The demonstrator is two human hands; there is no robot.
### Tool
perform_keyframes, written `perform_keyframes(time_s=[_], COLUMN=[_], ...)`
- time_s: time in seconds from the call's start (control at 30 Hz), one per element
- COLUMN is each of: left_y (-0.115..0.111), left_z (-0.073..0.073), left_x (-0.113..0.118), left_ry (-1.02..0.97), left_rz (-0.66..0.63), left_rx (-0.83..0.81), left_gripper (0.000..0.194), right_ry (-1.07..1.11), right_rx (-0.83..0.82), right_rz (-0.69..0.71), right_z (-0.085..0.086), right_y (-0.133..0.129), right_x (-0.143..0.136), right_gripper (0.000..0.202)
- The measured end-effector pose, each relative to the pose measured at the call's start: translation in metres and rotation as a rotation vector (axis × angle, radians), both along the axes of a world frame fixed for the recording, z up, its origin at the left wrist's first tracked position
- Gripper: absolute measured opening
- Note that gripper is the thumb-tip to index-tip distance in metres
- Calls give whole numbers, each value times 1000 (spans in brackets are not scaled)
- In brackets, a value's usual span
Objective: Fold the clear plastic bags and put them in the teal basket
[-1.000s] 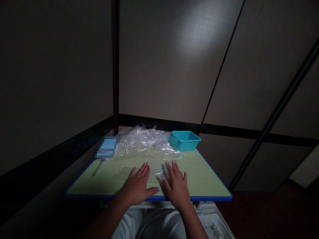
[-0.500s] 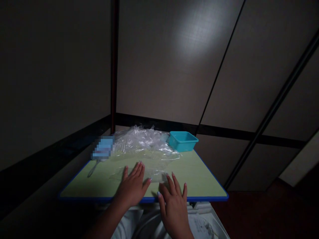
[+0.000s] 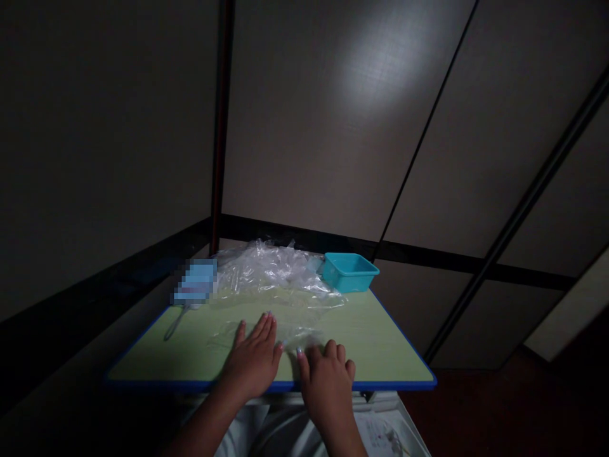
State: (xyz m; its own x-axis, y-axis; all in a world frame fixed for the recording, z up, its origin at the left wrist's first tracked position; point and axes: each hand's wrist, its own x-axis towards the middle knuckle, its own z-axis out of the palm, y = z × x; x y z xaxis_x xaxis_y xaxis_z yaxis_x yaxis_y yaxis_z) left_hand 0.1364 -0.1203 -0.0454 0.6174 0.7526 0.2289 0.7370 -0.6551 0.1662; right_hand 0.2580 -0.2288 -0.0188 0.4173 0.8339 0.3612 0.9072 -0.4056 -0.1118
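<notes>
Clear plastic film (image 3: pixel 307 332) lies thinly spread on the pale green table (image 3: pixel 387 346) in my head view, near the blue front edge. My left hand (image 3: pixel 252 365) rests palm down over its left part, fingers stretched out and wide, gripping nothing that I can see. My right hand (image 3: pixel 327 384) sits just beside it, fingers curled and thumb forward; whether it pinches the film, I cannot tell from here. By my judgement this piece is laid out mostly flat, a few wrinkles catching light ahead of the hands, while the crumpled heap of clear plastic (image 3: pixel 271 270) behind it is yet to be spread. I cannot make out whether the two connect. Right of the heap stands a turquoise tub (image 3: pixel 352 282), its floor hidden from me.
</notes>
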Motion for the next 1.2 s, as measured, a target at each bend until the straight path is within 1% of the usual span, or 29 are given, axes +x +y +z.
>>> perform_keyframes(time_s=[0.1,0.23,0.4,0.5,0.6,0.67,0.77,0.83,0.9,0.93,1.0,1.1,1.2], left_y=[-3,-6,-9,-10,-12,-13,-13,-13,-13,-12,-12,-10,-8], left_z=[4,11,14,11,9,9,10,12,13,13,13,11,8], left_x=[0,1,0,-1,-2,-2,-3,-4,-4,-4,-4,-5,-5], left_ry=[6,14,16,-46,-109,-112,-89,-73,-60,-54,-43,-32,-23], left_rz=[2,8,5,45,96,74,-7,-41,-47,-46,-50,-65,-69], left_rx=[-18,-41,-49,23,118,130,71,26,-2,-9,-16,-14,-15], left_gripper=[57,57,57,57,58,64,75,78,78,77,74,73,73], right_ry=[12,53,98,165,230,258,307,365,447,484,529,534,504], right_rx=[-23,-10,2,-4,16,48,100,143,161,144,51,-80,-81], right_rz=[-30,-69,-105,-109,-115,-110,-86,-63,-39,-19,44,152,163], right_z=[4,6,4,5,6,5,1,0,3,5,10,14,11], right_y=[14,29,40,44,47,47,46,46,46,47,47,49,53], right_x=[5,8,6,7,10,12,15,15,12,9,2,-9,-13], right_gripper=[53,61,57,51,50,50,51,51,50,50,51,50,47])
